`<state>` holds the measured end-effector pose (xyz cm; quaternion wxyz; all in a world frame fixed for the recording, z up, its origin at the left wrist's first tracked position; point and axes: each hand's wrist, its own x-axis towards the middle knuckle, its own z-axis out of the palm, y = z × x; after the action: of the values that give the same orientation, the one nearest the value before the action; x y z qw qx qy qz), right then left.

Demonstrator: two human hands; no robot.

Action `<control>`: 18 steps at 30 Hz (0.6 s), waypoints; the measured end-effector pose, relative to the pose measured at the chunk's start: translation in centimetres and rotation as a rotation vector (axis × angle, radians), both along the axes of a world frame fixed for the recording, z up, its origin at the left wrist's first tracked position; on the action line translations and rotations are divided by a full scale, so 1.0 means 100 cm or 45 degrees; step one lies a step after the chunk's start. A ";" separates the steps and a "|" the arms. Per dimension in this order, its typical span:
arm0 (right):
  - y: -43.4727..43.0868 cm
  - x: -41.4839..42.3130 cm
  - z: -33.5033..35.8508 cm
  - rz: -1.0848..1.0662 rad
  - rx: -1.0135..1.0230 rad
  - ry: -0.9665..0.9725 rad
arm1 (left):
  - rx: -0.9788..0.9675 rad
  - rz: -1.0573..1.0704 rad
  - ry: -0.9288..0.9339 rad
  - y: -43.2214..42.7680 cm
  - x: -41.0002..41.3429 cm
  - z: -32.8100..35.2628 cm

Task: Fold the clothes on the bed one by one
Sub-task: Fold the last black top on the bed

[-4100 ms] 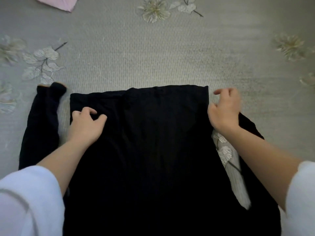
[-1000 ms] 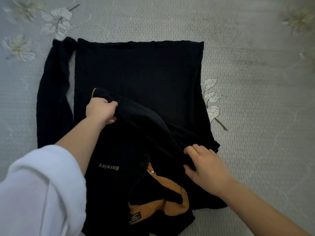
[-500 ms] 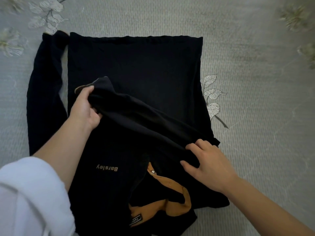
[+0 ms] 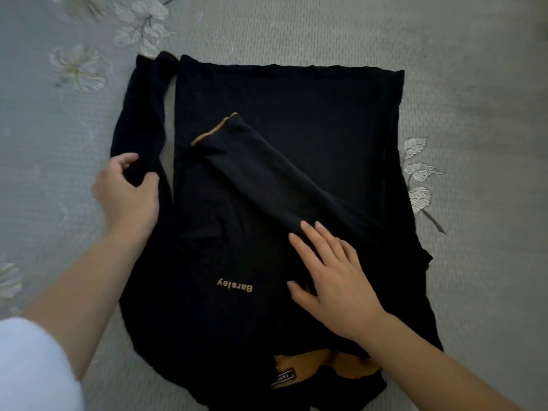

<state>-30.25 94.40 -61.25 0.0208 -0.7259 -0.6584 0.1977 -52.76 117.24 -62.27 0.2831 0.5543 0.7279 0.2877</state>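
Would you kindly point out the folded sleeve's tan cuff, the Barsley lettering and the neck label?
tan cuff (image 4: 214,131), head view, middle of the tan band.
Barsley lettering (image 4: 235,286), head view, middle of the word.
neck label (image 4: 283,378), head view, centre of the tag.

A bedspread (image 4: 326,31) fills the view, grey-beige, with a fine ribbed weave running in faint curved lines. It is printed with pale plant motifs. At the far left a leaf sprig (image 4: 142,28) carries whitish leaves on a thin dark stem. Just nearer, and further left, a cream flower (image 4: 75,68) spreads petals with yellowish edges. A blurred flower (image 4: 89,2) is cut off by the far edge. At the right a second sprig (image 4: 421,173) shows three outlined leaves, one behind the other, on a dark stem that slants toward the near right. At the left edge, nearer, part of a pale bloom (image 4: 9,281) shows.
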 end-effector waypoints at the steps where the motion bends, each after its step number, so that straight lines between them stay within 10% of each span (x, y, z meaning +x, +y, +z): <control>1: 0.007 -0.013 -0.003 0.075 -0.033 0.013 | -0.002 0.086 0.071 -0.002 -0.018 -0.002; 5: 0.032 -0.052 -0.016 0.324 -0.083 0.077 | -0.244 0.421 -0.028 -0.005 -0.068 -0.012; 12: 0.037 -0.062 -0.032 0.353 -0.219 0.057 | -0.456 0.226 -0.321 0.000 -0.065 -0.016; 18: 0.042 -0.064 -0.022 0.355 -0.357 -0.009 | 0.081 0.652 -0.501 -0.012 -0.087 0.026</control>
<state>-36.64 98.59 -63.45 -0.1104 -0.6240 -0.7187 0.2861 -61.49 116.01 -59.68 0.3192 0.2954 0.7656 0.4739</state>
